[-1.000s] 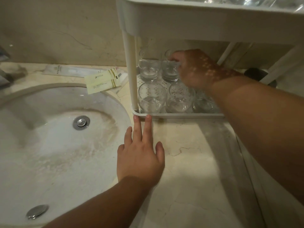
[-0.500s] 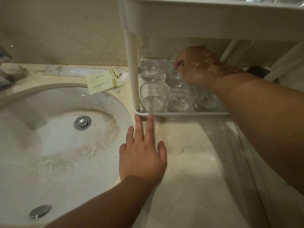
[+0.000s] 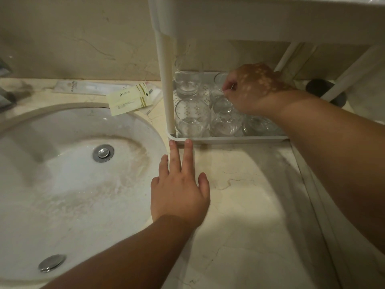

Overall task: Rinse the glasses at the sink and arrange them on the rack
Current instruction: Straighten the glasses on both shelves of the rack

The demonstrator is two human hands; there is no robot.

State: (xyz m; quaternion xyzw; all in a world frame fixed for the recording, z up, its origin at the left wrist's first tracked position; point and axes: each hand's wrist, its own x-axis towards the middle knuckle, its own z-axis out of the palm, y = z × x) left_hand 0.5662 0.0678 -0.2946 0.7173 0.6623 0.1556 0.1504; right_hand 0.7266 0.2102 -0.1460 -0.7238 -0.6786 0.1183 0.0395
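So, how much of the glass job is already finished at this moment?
Done: several glasses stand on the rack's lower tray. In hand: the right hand pinches the rim of a back-row glass, while the left hand lies flat on the counter. Left: unclear; the sink holds no glasses.

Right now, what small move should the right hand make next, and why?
Probably lift the glass up and out of the rack. The right hand pinches its rim in the back row, the left hand lies flat against the rack's edge, and the sink is empty.
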